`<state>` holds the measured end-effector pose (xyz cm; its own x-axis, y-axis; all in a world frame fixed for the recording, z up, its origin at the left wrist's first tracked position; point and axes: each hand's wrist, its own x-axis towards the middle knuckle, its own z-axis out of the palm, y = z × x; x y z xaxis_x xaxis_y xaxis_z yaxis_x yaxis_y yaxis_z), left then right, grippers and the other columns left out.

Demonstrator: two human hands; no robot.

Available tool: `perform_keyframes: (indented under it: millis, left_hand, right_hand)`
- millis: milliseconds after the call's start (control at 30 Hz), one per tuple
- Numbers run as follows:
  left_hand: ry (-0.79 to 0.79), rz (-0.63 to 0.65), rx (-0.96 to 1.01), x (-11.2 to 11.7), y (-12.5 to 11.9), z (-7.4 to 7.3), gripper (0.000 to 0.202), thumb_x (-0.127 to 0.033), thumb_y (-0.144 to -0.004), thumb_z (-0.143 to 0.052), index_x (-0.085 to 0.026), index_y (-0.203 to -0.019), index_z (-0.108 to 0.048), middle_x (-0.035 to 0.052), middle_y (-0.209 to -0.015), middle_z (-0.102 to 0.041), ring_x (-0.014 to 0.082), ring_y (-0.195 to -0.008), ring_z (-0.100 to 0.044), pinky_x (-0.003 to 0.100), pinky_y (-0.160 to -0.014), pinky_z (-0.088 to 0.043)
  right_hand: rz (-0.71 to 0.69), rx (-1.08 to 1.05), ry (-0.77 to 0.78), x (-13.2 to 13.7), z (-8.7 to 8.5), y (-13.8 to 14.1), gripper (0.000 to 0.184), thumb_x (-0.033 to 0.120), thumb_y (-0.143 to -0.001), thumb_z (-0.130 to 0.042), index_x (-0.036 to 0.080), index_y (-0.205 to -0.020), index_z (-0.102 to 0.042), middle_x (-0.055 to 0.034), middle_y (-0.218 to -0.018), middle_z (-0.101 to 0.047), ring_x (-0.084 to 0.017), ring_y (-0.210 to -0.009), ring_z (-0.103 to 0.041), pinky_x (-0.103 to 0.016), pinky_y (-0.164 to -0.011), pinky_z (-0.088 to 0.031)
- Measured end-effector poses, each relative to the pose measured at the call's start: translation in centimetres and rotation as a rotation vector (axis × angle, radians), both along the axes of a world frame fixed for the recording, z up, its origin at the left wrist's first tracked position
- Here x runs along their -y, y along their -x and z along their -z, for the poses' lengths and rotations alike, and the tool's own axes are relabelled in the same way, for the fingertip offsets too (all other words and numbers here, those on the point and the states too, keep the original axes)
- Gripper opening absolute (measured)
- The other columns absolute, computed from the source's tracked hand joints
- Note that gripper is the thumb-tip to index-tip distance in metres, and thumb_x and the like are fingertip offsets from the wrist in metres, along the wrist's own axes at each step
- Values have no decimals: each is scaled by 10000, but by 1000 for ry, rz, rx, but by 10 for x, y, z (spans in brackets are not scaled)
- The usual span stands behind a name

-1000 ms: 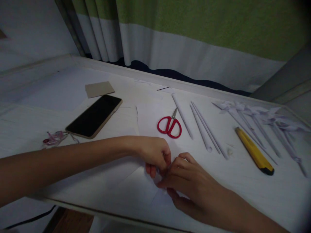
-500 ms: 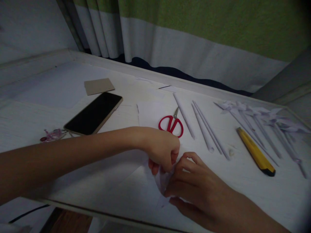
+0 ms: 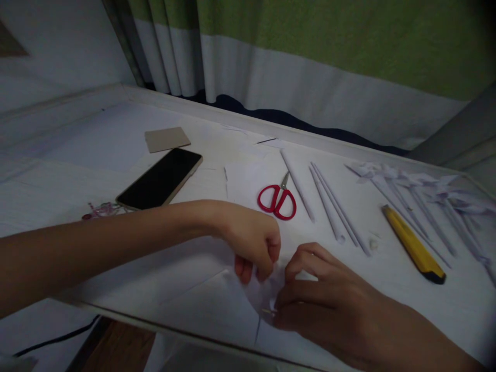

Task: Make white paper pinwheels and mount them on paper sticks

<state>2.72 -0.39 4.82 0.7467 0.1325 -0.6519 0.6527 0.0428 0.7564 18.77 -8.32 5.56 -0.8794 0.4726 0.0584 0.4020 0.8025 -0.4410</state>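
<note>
My left hand [image 3: 253, 243] and my right hand [image 3: 321, 294] meet near the front edge of the white table [image 3: 96, 150]. Both are curled around a small piece of folded white paper [image 3: 267, 289] that rises between them. The left fingers pinch the paper from above. The right fingers are bent over its right side, and a thin pin-like tip shows by my right fingertips. A larger white sheet [image 3: 217, 305] lies flat under the hands.
Red scissors [image 3: 278, 199] lie just behind the hands. Rolled paper sticks [image 3: 329, 206], a yellow utility knife [image 3: 414, 250] and several paper pinwheels [image 3: 426, 191] lie to the right. A black phone [image 3: 160, 178], a cardboard piece [image 3: 167, 139] and pink string [image 3: 101, 210] are on the left. Curtains hang behind.
The folded paper has been lifted and worked between the fingers. My right hand has slid a little toward me. The view has shifted slightly left.
</note>
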Motion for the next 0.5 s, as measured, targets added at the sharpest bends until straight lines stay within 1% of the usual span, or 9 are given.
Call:
perform_keyframes:
  millis: [100, 167, 233, 367, 500]
  left_hand:
    - [-56, -33, 36, -4, 7, -20, 72, -70, -628, -501, -138, -610, -491, -53, -477, -511, 76, -426, -516, 154, -411, -420]
    - [-94, -42, 48, -5, 10, -33, 66, -78, -632, -495, -143, -619, -493, -52, -520, -529, 76, -432, -522, 152, -409, -412]
    - [-132, -53, 57, -5, 12, -43, 63, -85, -633, -488, -146, -631, -505, -50, -553, -544, 77, -440, -530, 154, -416, -406]
    - [-186, -95, 85, -2, 14, -53, 63, -96, -627, -490, -150, -637, -521, -48, -560, -560, 80, -450, -542, 158, -446, -403]
    - [-264, -136, 127, 1, 12, -59, 62, -111, -646, -485, -154, -641, -529, -48, -557, -559, 78, -462, -546, 169, -495, -412]
  right_hand:
    - [43, 15, -79, 0, -7, 0, 173, 201, -850, -439, 229, -866, -609, 4, -795, -625, -142, -816, -481, -299, -742, -324]
    - [63, 27, -123, 0, -12, -1, 183, 221, -850, -435, 247, -869, -615, -6, -812, -625, -148, -817, -494, -303, -747, -343]
    - [65, 27, -169, -1, -17, -2, 183, 240, -847, -436, 263, -886, -614, -11, -840, -624, -155, -824, -505, -312, -766, -359]
    - [71, 37, -260, -2, -21, -7, 169, 249, -835, -455, 289, -884, -611, -3, -836, -626, -169, -833, -527, -329, -780, -387]
    - [130, 47, -312, -3, -27, -13, 164, 265, -829, -463, 296, -916, -599, -2, -833, -633, -194, -845, -538, -365, -808, -384]
